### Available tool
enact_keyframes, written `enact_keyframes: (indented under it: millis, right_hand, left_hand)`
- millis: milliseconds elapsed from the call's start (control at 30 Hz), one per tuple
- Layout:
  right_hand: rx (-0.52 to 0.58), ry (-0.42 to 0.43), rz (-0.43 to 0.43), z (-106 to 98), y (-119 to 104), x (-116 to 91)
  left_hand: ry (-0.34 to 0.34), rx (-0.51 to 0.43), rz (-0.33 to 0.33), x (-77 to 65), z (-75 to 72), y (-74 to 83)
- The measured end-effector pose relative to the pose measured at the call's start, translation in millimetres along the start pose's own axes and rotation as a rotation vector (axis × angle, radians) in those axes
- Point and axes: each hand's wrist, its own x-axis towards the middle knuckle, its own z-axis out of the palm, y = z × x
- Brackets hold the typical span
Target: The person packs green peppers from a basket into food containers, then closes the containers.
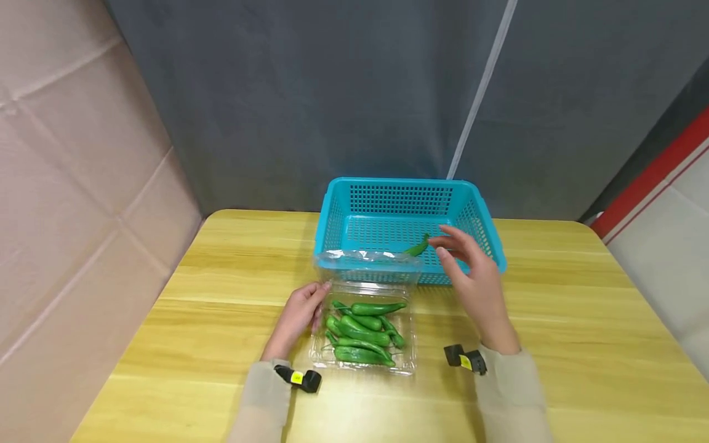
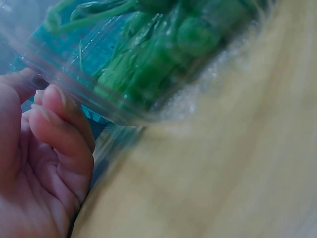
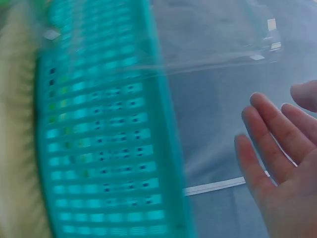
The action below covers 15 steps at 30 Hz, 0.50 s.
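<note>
My left hand (image 1: 299, 312) pinches the left edge of a clear plastic clamshell box (image 1: 410, 363), its curled fingers at the rim in the left wrist view. Several green peppers (image 1: 362, 331) lie in the box, and its raised lid (image 1: 376, 266) leans over the near rim of a blue basket (image 1: 399, 183). Above the basket's right side is my right hand (image 1: 476, 280), fingers apart and nothing between them. Just left of its fingertips a single green pepper (image 1: 416, 248) shows inside the basket. In the right wrist view, green shows through the basket's holes.
The wooden table (image 1: 576, 332) carries the box and the basket. A dark grey curtain (image 1: 288, 104) hangs right behind the basket. Pale panels stand at the left, and a red-edged white one (image 1: 681, 246) at the right.
</note>
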Motion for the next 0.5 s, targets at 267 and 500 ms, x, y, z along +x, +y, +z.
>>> enact_keyframes:
  millis: [267, 500]
  right_hand:
    - [-0.101, -0.118, 0.097, 17.1, 27.8, 10.4]
    - [-0.214, -0.228, 0.149, 22.6, 35.1, 23.8]
  left_hand:
    - [0.012, -0.004, 0.003, -1.7, -0.1, 1.8]
    - [0.007, -0.022, -0.004, -1.2, 1.8, 1.1]
